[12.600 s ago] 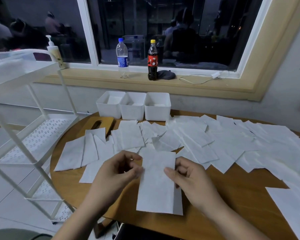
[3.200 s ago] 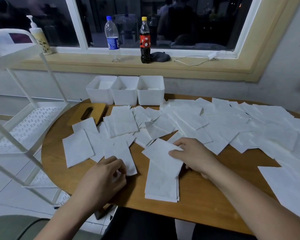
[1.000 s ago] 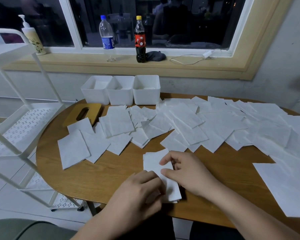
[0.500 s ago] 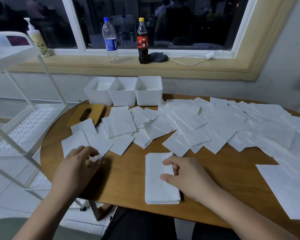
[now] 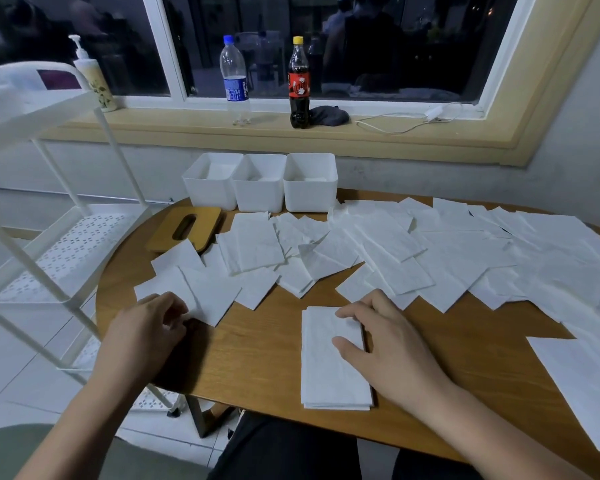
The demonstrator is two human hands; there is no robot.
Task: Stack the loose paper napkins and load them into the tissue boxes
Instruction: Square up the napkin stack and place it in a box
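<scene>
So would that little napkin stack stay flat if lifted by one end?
Probably droops: the napkin stack is thin, creased paper. It looks light, so a push would likely slide it on the smooth table. Its loose sheets may fan apart unless the right hand presses them.

I am wearing the single wide-angle camera on my head. It is looking forward and down from the near edge of the wooden table (image 5: 257, 358), hovering close above it and facing the window (image 5: 395, 46) beyond the table's far side.
</scene>
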